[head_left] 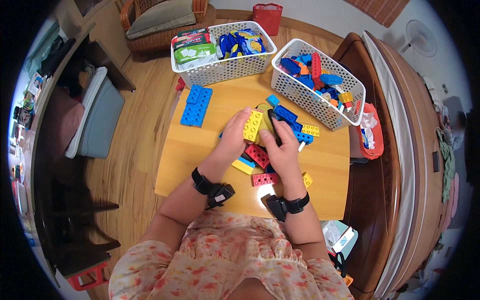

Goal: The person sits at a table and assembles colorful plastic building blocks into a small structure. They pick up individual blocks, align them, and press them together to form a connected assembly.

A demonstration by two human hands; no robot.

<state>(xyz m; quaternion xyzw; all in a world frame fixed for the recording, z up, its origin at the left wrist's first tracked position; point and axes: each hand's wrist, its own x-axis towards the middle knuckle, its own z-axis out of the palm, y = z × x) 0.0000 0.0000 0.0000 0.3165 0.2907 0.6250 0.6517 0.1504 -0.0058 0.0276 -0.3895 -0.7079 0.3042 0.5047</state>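
A yellow, studded plastic building block [252, 126] is above the light-brown wooden table [325, 162], grasped by the left hand [233, 135]; the right hand [284, 147] grips a partly hidden black item [272, 119] just beside it. Below lies a red studded plastic block [257, 156]; beyond stands a white perforated plastic basket of mixed blocks [306, 99].

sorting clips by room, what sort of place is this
Probably a bedroom in a home: what looks like a bed at the right, a white fan and a wicker chair.
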